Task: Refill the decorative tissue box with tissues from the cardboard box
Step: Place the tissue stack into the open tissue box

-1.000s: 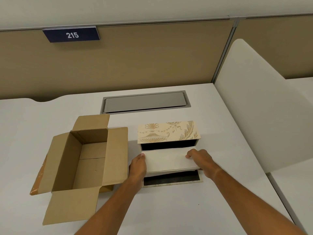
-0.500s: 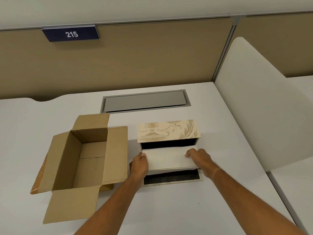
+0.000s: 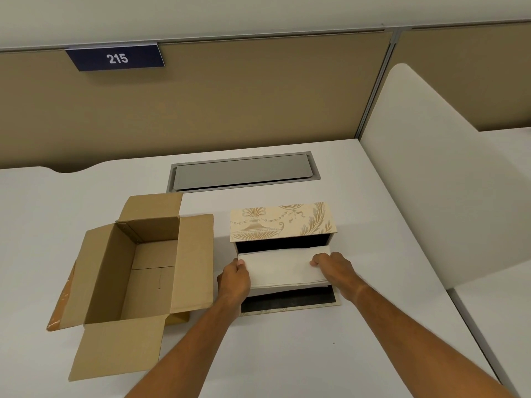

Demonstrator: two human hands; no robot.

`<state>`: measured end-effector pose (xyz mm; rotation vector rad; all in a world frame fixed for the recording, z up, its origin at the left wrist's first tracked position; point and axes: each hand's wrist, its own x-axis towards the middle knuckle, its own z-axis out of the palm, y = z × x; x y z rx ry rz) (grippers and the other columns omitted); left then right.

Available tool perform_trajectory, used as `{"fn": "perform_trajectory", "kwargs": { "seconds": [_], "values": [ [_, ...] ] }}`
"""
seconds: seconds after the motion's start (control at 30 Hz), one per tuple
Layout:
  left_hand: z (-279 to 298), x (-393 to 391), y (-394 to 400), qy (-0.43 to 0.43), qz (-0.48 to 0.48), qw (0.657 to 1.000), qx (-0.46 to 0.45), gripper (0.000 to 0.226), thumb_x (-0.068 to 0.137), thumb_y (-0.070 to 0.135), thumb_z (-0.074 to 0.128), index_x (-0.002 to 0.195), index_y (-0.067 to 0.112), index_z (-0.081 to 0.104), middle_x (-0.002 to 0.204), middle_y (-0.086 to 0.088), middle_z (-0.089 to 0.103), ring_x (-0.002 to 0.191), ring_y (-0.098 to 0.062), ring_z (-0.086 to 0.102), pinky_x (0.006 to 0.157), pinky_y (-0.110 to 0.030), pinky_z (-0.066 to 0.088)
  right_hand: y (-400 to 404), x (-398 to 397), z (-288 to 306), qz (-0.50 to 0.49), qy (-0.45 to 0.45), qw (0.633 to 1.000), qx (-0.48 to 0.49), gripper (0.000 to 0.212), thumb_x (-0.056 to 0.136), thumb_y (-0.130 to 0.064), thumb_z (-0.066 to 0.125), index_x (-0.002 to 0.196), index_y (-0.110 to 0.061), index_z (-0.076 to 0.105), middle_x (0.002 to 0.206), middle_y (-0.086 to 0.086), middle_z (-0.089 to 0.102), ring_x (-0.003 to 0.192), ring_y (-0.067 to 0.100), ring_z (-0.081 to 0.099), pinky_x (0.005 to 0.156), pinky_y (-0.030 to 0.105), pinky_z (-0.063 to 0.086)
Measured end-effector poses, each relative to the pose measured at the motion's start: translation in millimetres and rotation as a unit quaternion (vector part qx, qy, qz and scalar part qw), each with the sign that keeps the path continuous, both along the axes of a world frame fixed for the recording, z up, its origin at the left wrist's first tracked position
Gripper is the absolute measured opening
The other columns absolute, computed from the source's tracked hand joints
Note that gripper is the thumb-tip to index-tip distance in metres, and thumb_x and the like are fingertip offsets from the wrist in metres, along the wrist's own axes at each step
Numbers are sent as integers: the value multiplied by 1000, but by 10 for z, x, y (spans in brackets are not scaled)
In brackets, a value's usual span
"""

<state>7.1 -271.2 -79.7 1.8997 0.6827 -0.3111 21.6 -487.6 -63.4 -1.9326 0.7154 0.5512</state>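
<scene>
The decorative tissue box (image 3: 283,222), cream with gold ornament, lies on its side on the white desk, its dark opening facing me and its flap (image 3: 290,302) folded down flat on the desk. A white stack of tissues (image 3: 283,270) is partly inside that opening, its front half sticking out. My left hand (image 3: 234,278) grips the stack's left end and my right hand (image 3: 333,270) grips its right end. The brown cardboard box (image 3: 135,271) stands open to the left, with nothing visible inside.
A grey cable hatch (image 3: 242,171) is set into the desk behind the boxes. A white divider panel (image 3: 439,179) rises on the right. A tan partition with a "215" sign (image 3: 116,57) closes the back.
Both hands have pushed the tissue stack slightly further back into the decorative box's opening. The cardboard box has not moved.
</scene>
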Motion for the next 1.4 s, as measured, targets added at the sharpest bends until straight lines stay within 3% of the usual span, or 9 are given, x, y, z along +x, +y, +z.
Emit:
{"fn": "perform_trajectory", "kwargs": {
  "seconds": [0.8,1.1,1.27,1.4],
  "values": [
    [65,3,-19,-2,-20,1000,24,37,101,31,29,124,13,51,101,-1,52,94,-18,47,83,-32,40,-28,14,-49,-4,-5,1000,0,32,87,-34,58,105,-17,38,107,4,47,97,20,46,81,35,41],
    [94,-9,-26,-6,-15,1000,15,35,101,29,29,119,13,53,102,-3,55,95,-19,49,84,-31,41,-31,23,-44,13,2,1000,-9,48,87,-36,56,125,-9,43,114,6,48,99,20,45,82,35,39],
    [101,-15,-28,-2,-9,1000,13,35,101,29,29,120,13,52,102,-2,54,95,-18,48,85,-32,41,-6,29,-37,22,3,999,-27,54,89,-38,55,132,-9,40,136,10,46,116,26,46,86,34,40],
    [106,-22,-42,-6,-5,1000,28,32,101,28,29,114,12,54,90,1,54,84,-14,49,80,-30,39,7,14,-27,30,4,999,-41,53,90,-39,54,132,-9,41,137,11,46,121,28,46,97,38,43]
  ]
}}
